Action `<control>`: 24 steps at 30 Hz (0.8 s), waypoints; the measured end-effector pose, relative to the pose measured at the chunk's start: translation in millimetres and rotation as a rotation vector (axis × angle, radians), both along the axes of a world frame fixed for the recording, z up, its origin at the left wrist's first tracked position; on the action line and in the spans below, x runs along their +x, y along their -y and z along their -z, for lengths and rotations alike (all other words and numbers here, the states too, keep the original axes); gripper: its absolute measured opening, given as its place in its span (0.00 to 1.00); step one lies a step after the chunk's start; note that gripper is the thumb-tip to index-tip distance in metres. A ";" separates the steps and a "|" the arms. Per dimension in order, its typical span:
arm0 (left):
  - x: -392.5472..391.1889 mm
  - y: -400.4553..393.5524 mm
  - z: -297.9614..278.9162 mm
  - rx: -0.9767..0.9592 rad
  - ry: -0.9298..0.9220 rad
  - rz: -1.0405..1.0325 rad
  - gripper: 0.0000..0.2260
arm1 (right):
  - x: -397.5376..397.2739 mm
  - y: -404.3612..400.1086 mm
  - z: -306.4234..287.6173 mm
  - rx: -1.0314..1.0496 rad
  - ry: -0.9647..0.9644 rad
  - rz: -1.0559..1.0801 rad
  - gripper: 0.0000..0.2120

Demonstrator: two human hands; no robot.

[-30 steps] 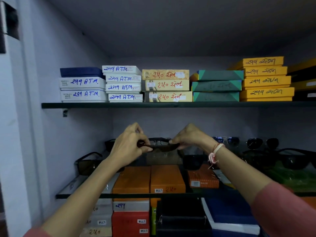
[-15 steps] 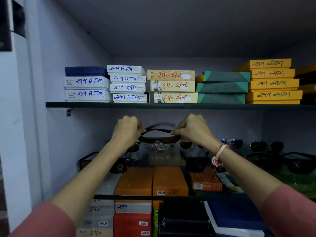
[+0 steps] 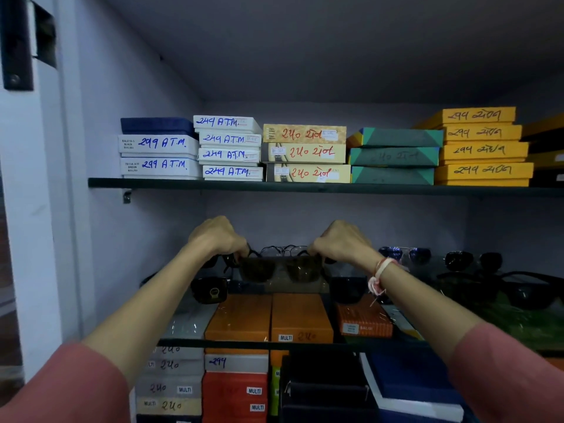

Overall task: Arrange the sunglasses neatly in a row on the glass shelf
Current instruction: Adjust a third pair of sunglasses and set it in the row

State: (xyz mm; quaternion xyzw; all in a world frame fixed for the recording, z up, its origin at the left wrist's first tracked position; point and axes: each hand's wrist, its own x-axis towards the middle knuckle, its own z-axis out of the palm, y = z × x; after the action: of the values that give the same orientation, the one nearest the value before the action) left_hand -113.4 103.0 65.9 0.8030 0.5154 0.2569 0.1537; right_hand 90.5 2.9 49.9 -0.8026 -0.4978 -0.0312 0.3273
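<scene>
Hands meet over the middle of the glass shelf (image 3: 189, 323), and between them I hold one pair of brown-lensed sunglasses (image 3: 279, 269), lenses facing me. My left hand (image 3: 218, 238) is curled shut on the frame's left end, and my right hand (image 3: 341, 242) is curled shut on the right end; the fingertips themselves are hidden behind the knuckles. I cannot tell whether the pair rests on the glass or hangs just above it.

Progress looks partial to me. A dark pair (image 3: 210, 290) sits just left of the held one, another dark pair (image 3: 348, 288) just right, and more dark pairs (image 3: 473, 261) stand further right, spaced roughly in line toward the wall. A thin wire-framed pair (image 3: 283, 249) shows behind my hands. Orange boxes (image 3: 268, 315) lie below the glass.

What remains, as I judge it, is setting this pair square in its gap, then checking the right end, which is dim and blurred.
</scene>
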 end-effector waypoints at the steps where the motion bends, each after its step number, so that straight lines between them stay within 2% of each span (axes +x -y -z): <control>1: 0.5 -0.7 4.3 -0.006 -0.010 -0.003 0.12 | -0.3 -3.6 5.3 -0.016 0.004 -0.006 0.17; 10: 3.6 -9.8 28.6 0.023 -0.026 -0.011 0.14 | -10.5 -9.8 20.6 -0.064 0.122 0.081 0.15; 16: 5.0 -17.0 35.4 0.031 -0.047 0.009 0.16 | -8.8 -10.1 26.2 -0.131 0.119 0.094 0.14; 24: 7.7 -17.9 34.8 0.047 -0.099 0.040 0.18 | -11.2 -5.7 23.4 -0.262 0.206 0.084 0.20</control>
State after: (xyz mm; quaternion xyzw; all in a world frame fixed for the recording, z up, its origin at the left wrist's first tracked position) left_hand -105.6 120.9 31.1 0.8282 0.5001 0.2257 0.1141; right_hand 79.3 8.5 26.5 -0.8511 -0.4944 -0.0618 0.1655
